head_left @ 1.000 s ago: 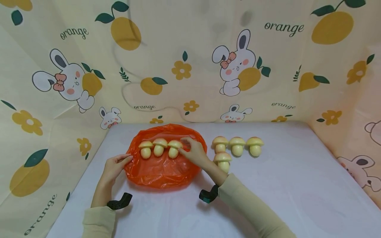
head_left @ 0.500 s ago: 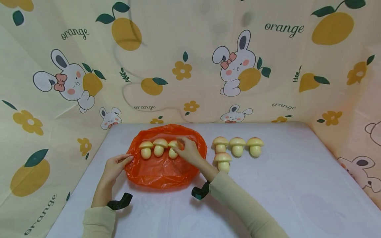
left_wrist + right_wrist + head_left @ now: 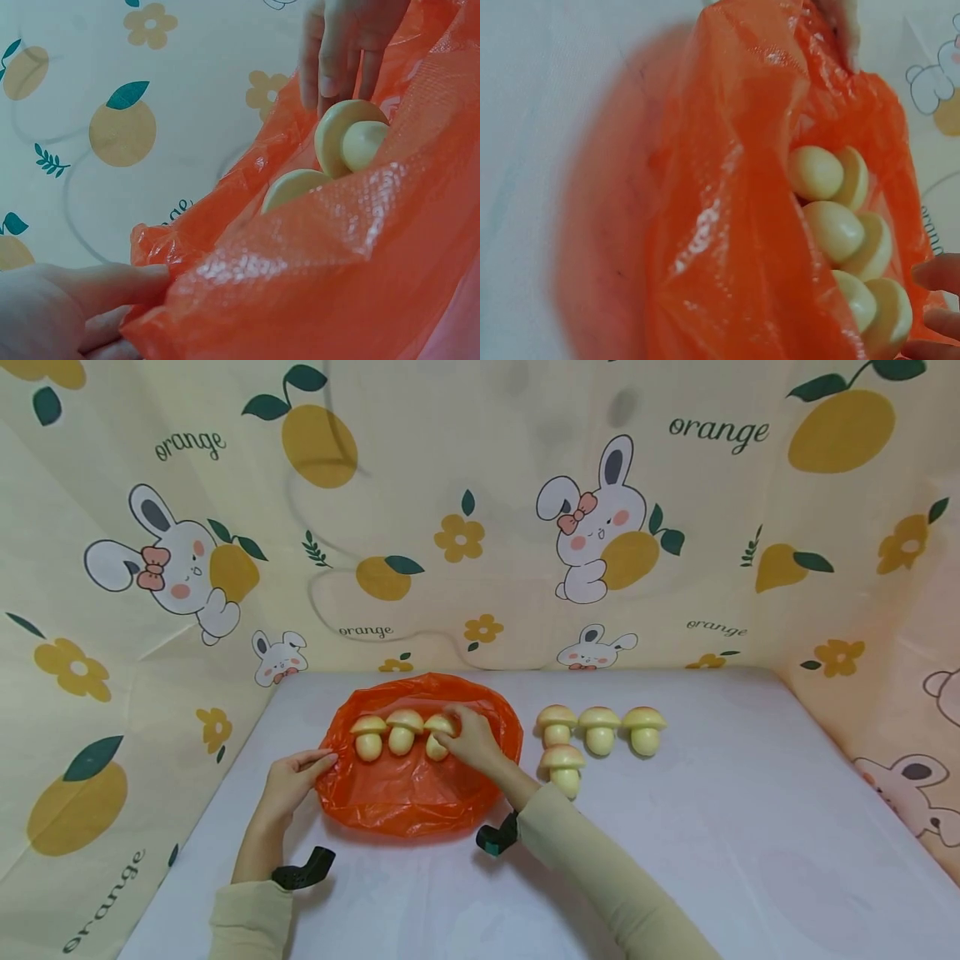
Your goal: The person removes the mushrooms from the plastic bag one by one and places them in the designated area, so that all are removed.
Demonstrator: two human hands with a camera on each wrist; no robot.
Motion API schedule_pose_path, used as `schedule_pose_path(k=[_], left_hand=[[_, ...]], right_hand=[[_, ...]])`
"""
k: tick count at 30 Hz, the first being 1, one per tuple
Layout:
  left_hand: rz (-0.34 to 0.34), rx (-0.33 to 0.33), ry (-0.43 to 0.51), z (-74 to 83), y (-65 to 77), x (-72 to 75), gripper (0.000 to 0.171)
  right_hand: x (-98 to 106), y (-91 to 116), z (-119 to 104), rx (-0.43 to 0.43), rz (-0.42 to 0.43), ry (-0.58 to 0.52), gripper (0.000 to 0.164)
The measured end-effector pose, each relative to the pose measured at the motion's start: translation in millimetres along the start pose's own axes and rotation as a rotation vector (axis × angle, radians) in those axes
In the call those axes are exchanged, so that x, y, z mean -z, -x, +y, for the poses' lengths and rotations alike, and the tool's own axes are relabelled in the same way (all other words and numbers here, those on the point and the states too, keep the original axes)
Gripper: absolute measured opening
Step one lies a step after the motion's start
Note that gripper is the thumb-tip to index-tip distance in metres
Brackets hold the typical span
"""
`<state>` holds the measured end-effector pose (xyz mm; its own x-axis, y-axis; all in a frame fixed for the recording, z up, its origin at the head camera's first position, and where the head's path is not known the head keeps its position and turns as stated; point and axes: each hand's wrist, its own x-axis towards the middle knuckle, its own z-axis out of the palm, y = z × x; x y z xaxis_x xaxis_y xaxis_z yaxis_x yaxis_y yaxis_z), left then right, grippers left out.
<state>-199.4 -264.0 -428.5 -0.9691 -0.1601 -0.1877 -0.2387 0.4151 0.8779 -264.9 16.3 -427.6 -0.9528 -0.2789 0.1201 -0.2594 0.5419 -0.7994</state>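
In the head view, the left hand (image 3: 288,781) pinches the rim of a red-orange plastic bag (image 3: 420,785) at its nine o'clock. Inside, three toy mushrooms (image 3: 402,739) stand in a row; the right hand (image 3: 477,742) has its fingers at the cap of the one nearest three o'clock, though whether they grip it I cannot tell. Outside, at the bag's three o'clock, four more mushrooms (image 3: 600,737) sit on the table (image 3: 690,852).

In the left wrist view, the thumb presses the bag's edge at eight o'clock; the right hand's fingers hang down at one o'clock, beside a cap.

In the right wrist view, the right hand's fingers are spread at four o'clock, by the lowest mushroom.
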Motion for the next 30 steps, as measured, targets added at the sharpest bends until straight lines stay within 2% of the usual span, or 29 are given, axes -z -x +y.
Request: schedule_pose_path(k=[4, 8, 19, 25, 30], left_hand=[[-0.002, 0.000, -0.006, -0.2, -0.3, -0.3, 0.052], [0.001, -0.002, -0.009, -0.1, -0.3, -0.2, 0.052], [-0.001, -0.005, -0.008, -0.5, -0.3, 0.4, 0.051], [-0.004, -0.004, -0.018, -0.7, 0.3, 0.1, 0.051], [-0.007, 0.006, -0.034, -0.8, -0.1, -0.4, 0.051]], right_hand=[[-3.6, -3.3, 3.7, -0.010, 0.008, 0.024, 0.044], [-7.3, -5.2, 6.8, -0.061, -0.011, -0.003, 0.044], [-9.7, -2.9, 11.6, -0.152, -0.002, -0.188, 0.046], [-11.6, -1.7, 11.2, -0.155, 0.012, -0.179, 0.050], [-13.8, -1.8, 13.7, -0.159, 0.026, -0.174, 0.047]])
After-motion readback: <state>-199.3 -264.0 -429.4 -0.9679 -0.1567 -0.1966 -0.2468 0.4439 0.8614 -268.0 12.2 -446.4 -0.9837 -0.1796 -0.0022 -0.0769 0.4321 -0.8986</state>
